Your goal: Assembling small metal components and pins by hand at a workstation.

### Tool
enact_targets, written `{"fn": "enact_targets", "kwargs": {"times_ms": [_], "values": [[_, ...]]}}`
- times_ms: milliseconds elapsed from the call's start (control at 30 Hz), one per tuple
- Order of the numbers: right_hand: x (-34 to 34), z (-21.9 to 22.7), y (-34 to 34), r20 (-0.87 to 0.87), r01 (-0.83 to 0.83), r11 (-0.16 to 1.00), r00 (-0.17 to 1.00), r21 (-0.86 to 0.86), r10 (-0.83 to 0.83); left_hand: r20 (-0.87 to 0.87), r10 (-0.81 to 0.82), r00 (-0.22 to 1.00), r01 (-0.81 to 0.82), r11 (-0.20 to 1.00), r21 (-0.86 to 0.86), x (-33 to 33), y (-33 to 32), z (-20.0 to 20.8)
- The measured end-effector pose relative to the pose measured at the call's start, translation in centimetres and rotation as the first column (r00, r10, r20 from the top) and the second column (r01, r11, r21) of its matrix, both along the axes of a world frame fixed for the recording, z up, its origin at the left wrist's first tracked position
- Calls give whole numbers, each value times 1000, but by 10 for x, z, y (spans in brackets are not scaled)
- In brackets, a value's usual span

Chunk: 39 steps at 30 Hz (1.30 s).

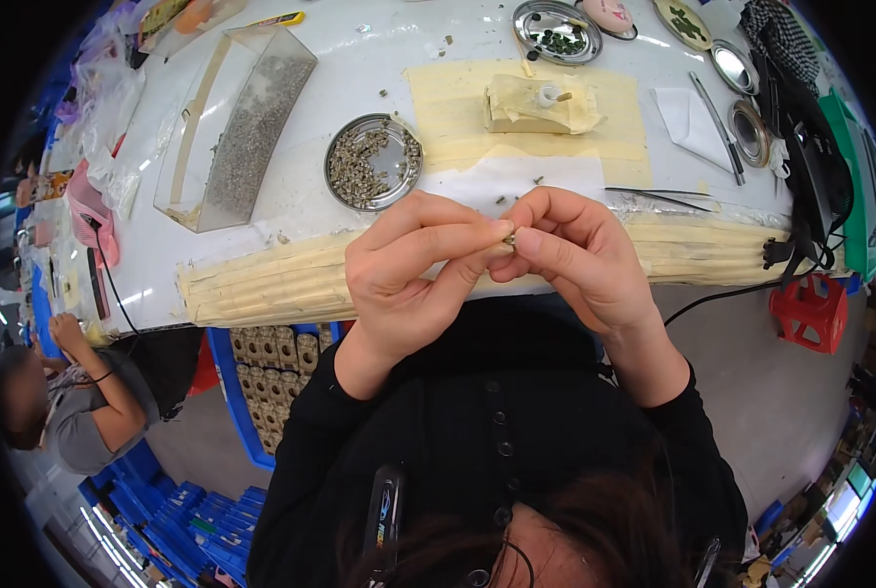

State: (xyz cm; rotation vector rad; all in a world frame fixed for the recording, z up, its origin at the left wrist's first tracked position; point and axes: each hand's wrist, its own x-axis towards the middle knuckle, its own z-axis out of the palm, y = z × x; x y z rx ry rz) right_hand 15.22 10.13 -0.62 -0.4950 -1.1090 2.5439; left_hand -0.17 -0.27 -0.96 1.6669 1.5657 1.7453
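Note:
My left hand (413, 269) and my right hand (570, 250) meet in front of my chest, just below the table's taped front edge (261, 284). Together their fingertips pinch one tiny metal part (509, 235), mostly hidden by the fingers. Straight above the hands on the white table stands a round metal dish (372, 162) filled with several small grey parts. Further back lies a beige block (536, 103) on a beige taped patch, with a small white piece on top.
A clear plastic tray (247, 127) of grey parts lies at the left. More round dishes (557, 32), a white paper (688, 122) with a pen, and black cables (800, 225) sit at the back and right. A red stool (810, 311) stands right. A seated person (75, 392) works lower left beside blue crates (178, 519).

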Motion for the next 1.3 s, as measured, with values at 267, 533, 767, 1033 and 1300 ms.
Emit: {"fn": "enact_targets", "kwargs": {"times_ms": [267,533,767,1033,1300], "values": [[1,-2,-2,-5,29,1000,1000,7,-29,-86,19,996,-16,999,34,2,1,-4],[-3,4,-9,-49,176,963,984,205,-169,83,84,993,-86,996,28,6,1,-6],[-2,-1,-18,-75,290,790,951,540,-298,114,146,983,-154,986,64,10,2,-8],[-1,2,-19,-72,291,806,952,515,-297,101,174,980,-181,981,65,15,3,-9],[0,2,-17,-61,278,799,955,533,-291,10,207,978,-207,972,111,15,4,-9]]}}
